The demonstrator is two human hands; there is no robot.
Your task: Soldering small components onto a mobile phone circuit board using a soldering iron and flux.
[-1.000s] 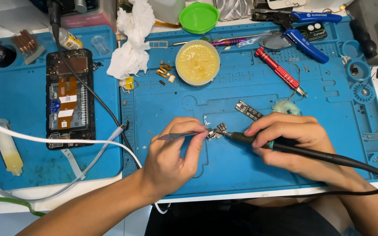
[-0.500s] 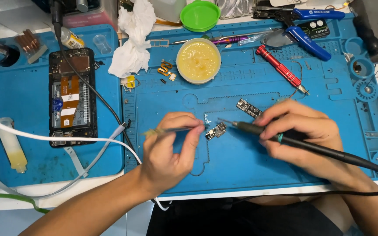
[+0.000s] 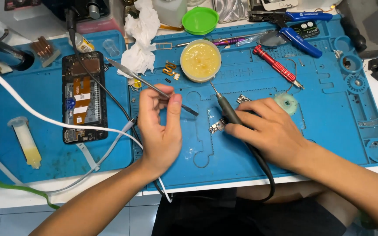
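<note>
My left hand (image 3: 160,126) pinches metal tweezers (image 3: 152,86), lifted off the blue work mat (image 3: 329,122) with the tips pointing right. My right hand (image 3: 270,129) grips a black soldering iron (image 3: 228,109) like a pen; its tip points up toward the open tin of yellow flux paste (image 3: 201,59) and nearly touches the rim. A small circuit board (image 3: 217,126) lies on the mat just left of my right hand's fingers. A second small board (image 3: 243,98) lies above my knuckles.
An opened phone (image 3: 84,98) with a black cable lies at left, crossed by a white cable (image 3: 44,120). A syringe (image 3: 26,142), crumpled tissue (image 3: 141,39), green lid (image 3: 200,19), red screwdriver (image 3: 277,66) and blue pliers (image 3: 300,32) lie around the mat.
The iron's tip has swung away from the small board up toward the flux tin. My left hand has lifted the tweezers off the board and turned them.
</note>
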